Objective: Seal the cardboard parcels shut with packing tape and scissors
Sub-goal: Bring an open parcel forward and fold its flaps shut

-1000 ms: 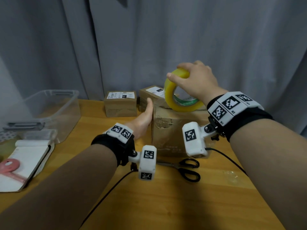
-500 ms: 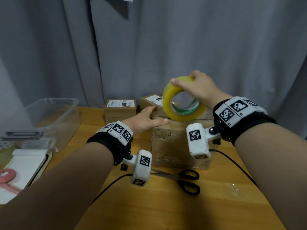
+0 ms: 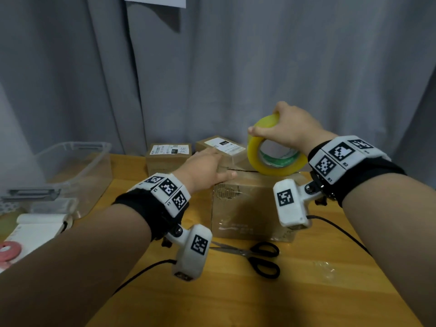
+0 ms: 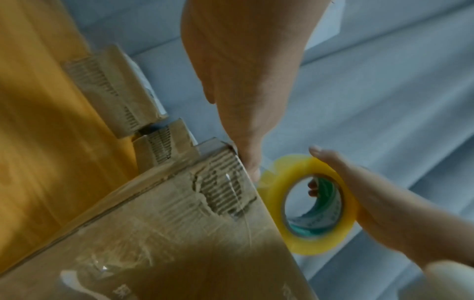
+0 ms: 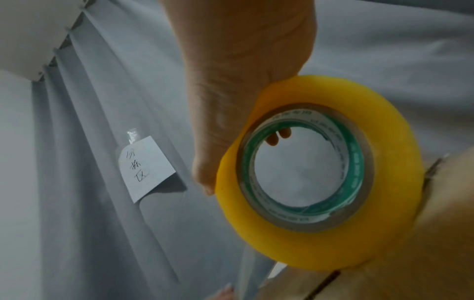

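A brown cardboard parcel (image 3: 252,204) stands mid-table, its top flaps closed with a dark seam showing. My left hand (image 3: 207,168) lies flat on the top's far left corner, fingers straight, pressing down (image 4: 243,101). My right hand (image 3: 287,131) grips a yellow packing tape roll (image 3: 276,149) by its upper rim, and the roll stands on edge on the parcel's top. In the right wrist view a clear strip of tape (image 5: 254,274) runs from the roll (image 5: 320,172) down toward the left fingertips. Black-handled scissors (image 3: 254,254) lie closed on the table in front of the parcel.
Two small labelled parcels (image 3: 168,156) (image 3: 219,147) sit behind, against the grey curtain. A clear plastic bin (image 3: 77,166) stands at the left, with a notebook and a pink tape roll (image 3: 7,250) nearer. A crumpled scrap of clear tape (image 3: 324,267) lies at the right front.
My left hand has moved from the parcel's left side up onto its top. My right hand has carried the roll a little to the right along the top.
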`<state>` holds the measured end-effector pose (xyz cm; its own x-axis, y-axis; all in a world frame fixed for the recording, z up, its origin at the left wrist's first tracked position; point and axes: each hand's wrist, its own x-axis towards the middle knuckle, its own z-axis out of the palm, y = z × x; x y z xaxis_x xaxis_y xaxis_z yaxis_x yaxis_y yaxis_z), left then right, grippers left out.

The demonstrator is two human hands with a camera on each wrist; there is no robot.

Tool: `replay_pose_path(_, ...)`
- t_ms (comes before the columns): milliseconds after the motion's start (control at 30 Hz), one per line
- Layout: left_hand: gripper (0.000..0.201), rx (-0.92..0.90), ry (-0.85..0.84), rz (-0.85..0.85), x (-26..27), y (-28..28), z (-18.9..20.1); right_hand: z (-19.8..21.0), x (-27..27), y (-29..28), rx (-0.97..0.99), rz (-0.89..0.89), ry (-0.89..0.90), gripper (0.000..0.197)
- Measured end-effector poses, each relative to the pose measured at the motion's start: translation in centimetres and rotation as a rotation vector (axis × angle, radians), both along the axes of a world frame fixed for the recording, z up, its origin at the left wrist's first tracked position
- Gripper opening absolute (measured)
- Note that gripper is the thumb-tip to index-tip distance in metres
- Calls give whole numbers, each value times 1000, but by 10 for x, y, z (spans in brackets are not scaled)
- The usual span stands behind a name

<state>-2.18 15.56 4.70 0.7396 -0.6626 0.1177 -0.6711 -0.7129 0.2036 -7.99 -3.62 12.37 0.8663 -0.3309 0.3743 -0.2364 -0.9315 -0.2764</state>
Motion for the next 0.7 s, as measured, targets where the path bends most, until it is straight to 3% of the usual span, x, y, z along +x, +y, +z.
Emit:
replay_pose_path(67, 73, 171, -58, -27, -2, -4, 1, -2, -2, 0, 23, -2, -20, 83)
replay_pose_path(167, 96, 339, -72, -34, -5, -15, -6, -4, -1, 7, -38, 23, -17, 80)
replay_pose_path(267, 113, 359, -88, -60, -6, -26, -11, 0, 2, 13, -9, 84, -23, 70)
replay_pose_path(533, 101, 403, -118, -101, 10, 9, -6, -6, 7, 10, 265, 113, -169, 59)
replay_pose_path(700, 106, 382, -102, -87, 14, 13, -2, -2, 14, 30, 219, 129, -151, 51)
